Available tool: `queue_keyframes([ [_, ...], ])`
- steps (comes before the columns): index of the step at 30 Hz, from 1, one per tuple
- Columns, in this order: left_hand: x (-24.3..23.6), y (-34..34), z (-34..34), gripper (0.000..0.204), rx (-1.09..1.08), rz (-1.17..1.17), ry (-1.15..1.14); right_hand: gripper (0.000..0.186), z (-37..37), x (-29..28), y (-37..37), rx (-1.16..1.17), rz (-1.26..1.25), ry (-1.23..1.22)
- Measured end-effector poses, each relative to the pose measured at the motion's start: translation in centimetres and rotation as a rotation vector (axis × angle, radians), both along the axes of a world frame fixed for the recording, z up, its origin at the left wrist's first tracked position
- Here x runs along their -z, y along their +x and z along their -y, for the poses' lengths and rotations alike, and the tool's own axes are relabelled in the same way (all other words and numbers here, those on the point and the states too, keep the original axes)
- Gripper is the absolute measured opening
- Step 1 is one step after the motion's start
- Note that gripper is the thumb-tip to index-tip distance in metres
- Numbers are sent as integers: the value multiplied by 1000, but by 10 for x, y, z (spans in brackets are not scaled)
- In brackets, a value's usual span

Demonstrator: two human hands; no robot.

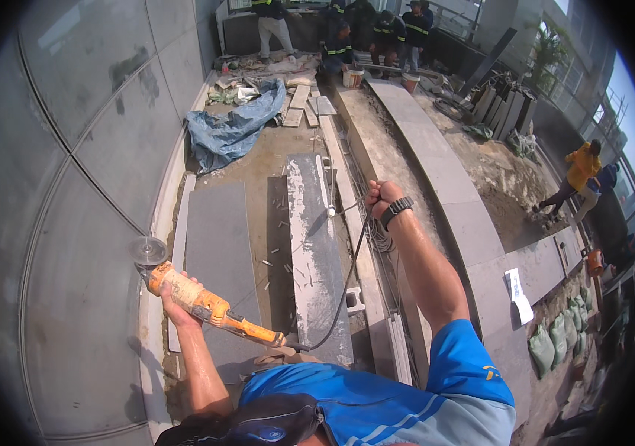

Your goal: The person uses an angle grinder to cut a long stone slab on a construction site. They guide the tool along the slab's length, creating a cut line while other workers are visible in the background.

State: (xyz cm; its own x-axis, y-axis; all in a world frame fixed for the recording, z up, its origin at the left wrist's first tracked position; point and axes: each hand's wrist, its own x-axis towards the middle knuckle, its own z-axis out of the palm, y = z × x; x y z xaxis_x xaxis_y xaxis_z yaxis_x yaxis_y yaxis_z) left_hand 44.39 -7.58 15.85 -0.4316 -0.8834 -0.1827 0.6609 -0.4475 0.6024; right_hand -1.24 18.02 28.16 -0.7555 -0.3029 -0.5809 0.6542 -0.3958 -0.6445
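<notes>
Beside the grey wall [79, 223], the orange grinder [202, 300] lies gripped in the left hand [178, 308], long axis slanting forward-left to its disc [149, 251], while the right hand [384, 196], well apart, clutches its black cord [351, 269].

– How many hands, and what's with them?
– Two hands: one left hand [178, 301], one right hand [384, 195]. Also one orange grinder [197, 299], one black cord [343, 299], one watch [396, 212]
– Buckets?
– Three: two far buckets [352, 77], one orange bucket [594, 263] at right
– Tarps and papers?
– One blue tarp [232, 132] at far left, one white paper [517, 296] at right
– Green sacks [558, 340]?
– Several at right, overlapping too much to count
– Co-workers?
– Two people [581, 168] at right; the far group [416, 28] is too bunched to count
</notes>
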Motion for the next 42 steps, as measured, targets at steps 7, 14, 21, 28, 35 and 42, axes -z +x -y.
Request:
queue_keyframes([
  [7, -90, -130, 2, 57, 252, -241, -154, 31, -62, -152, 30, -73, -887, -557],
  [14, -39, -181, -69, 56, 527, -184, 60, 16, -228, 139, 163, 349, 233, -107],
  [21, -11, -178, -89, 62, 734, 9, -11, 21, -243, 149, 187, 270, 145, -91],
  [28, -13, -167, -99, 67, 744, 25, -34, 28, -181, 134, 188, -20, 25, -14],
  [35, -23, -149, -95, 70, 649, 49, -38, 25, -184, 135, 178, 40, 82, 112],
  [42, -2, -147, -95, 66, 571, -56, 49, 19, -202, 165, 167, 147, 159, -48],
])
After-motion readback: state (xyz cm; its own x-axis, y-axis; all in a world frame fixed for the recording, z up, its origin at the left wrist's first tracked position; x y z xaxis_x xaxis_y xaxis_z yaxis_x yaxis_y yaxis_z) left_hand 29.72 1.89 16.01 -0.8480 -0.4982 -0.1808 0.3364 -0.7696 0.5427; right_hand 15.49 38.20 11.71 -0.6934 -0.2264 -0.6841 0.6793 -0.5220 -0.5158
